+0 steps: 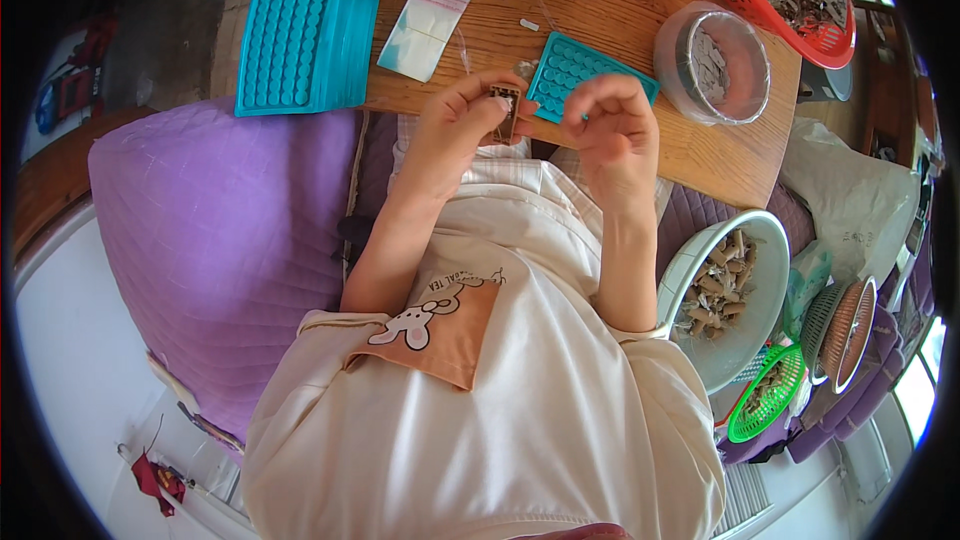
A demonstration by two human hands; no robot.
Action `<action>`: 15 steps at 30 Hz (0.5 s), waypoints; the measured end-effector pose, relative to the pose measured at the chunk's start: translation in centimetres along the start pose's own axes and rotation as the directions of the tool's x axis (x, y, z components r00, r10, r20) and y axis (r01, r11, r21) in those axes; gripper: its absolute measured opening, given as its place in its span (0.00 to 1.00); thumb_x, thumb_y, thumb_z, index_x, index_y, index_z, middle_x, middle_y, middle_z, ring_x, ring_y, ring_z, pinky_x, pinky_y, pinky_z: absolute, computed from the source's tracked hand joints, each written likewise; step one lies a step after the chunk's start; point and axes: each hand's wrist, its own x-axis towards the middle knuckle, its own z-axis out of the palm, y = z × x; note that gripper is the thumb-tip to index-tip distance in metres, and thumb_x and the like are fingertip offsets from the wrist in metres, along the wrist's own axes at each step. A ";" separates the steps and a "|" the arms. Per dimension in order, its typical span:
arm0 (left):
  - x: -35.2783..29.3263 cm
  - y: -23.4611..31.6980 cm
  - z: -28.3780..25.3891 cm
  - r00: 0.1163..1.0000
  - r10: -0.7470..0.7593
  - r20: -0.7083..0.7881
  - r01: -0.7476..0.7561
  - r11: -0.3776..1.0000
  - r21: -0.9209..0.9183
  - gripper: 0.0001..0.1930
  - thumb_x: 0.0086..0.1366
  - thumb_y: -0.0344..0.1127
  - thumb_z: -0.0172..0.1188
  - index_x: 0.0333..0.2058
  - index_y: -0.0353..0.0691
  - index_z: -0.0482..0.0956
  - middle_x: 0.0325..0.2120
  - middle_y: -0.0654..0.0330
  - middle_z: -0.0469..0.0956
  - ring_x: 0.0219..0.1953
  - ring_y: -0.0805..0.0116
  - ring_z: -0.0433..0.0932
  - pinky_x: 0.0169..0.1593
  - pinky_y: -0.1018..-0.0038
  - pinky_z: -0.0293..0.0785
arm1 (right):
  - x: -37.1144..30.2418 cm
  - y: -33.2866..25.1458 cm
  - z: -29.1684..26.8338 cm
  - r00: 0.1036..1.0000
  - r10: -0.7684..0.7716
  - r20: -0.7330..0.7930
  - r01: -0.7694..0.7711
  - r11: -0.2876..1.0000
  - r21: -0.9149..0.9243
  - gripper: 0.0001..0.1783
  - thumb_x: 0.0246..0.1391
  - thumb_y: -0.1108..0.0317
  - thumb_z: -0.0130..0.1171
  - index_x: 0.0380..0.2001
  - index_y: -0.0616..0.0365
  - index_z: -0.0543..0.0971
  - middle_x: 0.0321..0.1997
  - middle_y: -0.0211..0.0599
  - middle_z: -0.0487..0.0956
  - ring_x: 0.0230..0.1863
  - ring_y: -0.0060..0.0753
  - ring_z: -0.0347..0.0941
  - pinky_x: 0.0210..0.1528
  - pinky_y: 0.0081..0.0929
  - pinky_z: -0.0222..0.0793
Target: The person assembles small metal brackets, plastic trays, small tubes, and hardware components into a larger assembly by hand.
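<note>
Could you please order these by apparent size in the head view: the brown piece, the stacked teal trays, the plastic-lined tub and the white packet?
1. Stacked teal trays
2. Plastic-lined tub
3. White packet
4. Brown piece, held in the left hand

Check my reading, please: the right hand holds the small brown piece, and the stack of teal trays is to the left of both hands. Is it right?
Not quite: the head view shows the small brown piece in the left hand, with the right hand apart from it. The stack of teal trays is indeed to the left of both hands.
</note>
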 end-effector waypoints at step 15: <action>-0.4 0.7 -0.4 1.000 -0.012 0.014 0.012 0.999 -0.032 0.12 0.57 0.30 0.46 0.39 0.35 0.69 0.29 0.56 0.75 0.28 0.72 0.75 0.33 0.78 0.72 | -0.6 -1.1 -0.4 0.907 -0.026 0.421 -0.092 0.962 0.258 0.20 0.39 0.51 0.58 0.16 0.58 0.68 0.15 0.31 0.69 0.16 0.23 0.62 0.17 0.19 0.56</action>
